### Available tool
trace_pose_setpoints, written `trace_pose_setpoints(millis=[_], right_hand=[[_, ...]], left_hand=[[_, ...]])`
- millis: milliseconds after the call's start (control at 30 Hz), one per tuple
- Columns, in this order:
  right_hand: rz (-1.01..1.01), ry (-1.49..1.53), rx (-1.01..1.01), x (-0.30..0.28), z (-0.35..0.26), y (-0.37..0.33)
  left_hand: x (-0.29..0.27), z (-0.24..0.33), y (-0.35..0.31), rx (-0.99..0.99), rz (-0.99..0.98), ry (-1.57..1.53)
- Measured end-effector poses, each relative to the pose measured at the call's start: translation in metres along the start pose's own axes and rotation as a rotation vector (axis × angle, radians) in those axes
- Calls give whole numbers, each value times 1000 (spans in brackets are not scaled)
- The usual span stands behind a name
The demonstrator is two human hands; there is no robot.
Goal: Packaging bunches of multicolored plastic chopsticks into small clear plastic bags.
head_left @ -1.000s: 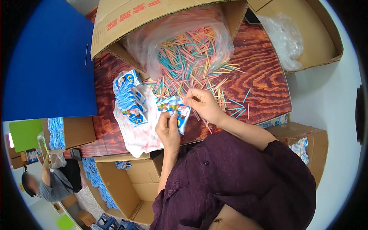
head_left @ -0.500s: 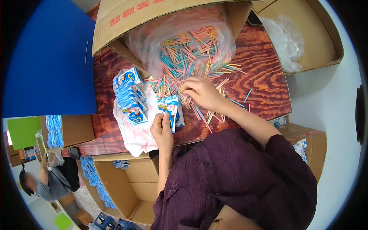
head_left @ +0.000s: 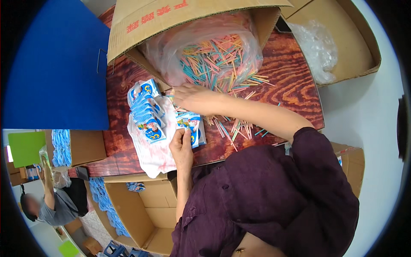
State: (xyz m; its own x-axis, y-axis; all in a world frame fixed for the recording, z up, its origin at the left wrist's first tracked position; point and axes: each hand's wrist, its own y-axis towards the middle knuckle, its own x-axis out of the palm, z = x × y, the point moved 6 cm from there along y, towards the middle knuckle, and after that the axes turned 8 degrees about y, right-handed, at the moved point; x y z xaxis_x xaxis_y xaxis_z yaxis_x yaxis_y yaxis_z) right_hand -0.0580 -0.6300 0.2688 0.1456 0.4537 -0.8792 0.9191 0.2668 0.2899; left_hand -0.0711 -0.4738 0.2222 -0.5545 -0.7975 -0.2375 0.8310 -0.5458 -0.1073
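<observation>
My left hand (head_left: 181, 146) pinches a small blue-and-white packet (head_left: 188, 120) between thumb and fingers at the table's near side. A similar packet lies partly under it. My right hand (head_left: 188, 98) reaches leftward over the thin pink, yellow and blue sticks (head_left: 209, 64), with its fingers stretched out and low over the table. Those sticks spill from a clear plastic bag (head_left: 165, 55) inside a tipped carton (head_left: 188, 19). Left of my hands, a row of overlapping packets (head_left: 150, 124) rests on a pink-stained white cloth or sheet (head_left: 150, 160).
Loose sticks lie on the red wood-grain table (head_left: 291, 64). A blue panel (head_left: 55, 64) stands at left. An open carton (head_left: 141, 205) sits below the table edge, and another with clear plastic (head_left: 359, 38) is at far right. A person (head_left: 58, 205) works at lower left.
My right hand has moved left across the sticks, its fingers going from curled to stretched out. My left hand stays almost in place with the packet.
</observation>
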Motion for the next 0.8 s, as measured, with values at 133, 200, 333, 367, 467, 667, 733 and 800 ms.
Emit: trace_pose_setpoints(millis=[133, 200, 333, 367, 467, 667, 733, 800], right_hand=[[13, -155, -106, -16, -2, -25], [-17, -13, -58, -24, 2, -33], [166, -112, -121, -27, 0, -45], [175, -95, -143, -30, -3, -47], [231, -14, -150, -45, -5, -57], [394, 362, 457, -69, 45, -73], [409, 354, 428, -62, 36, -65], [303, 452, 280, -46, 22, -48]], left_hand=[[0, -2, 2, -38, 7, -17], [2, -2, 3, -33, -22, -1], [2, 0, 3, -41, -20, 34], [1, -1, 3, -43, -15, 35], [0, 5, 0, -18, -23, 10], [-1, 11, 1, -24, -15, -75], [-4, 14, 1, -7, 11, -58], [-5, 12, 1, -8, 13, -78]])
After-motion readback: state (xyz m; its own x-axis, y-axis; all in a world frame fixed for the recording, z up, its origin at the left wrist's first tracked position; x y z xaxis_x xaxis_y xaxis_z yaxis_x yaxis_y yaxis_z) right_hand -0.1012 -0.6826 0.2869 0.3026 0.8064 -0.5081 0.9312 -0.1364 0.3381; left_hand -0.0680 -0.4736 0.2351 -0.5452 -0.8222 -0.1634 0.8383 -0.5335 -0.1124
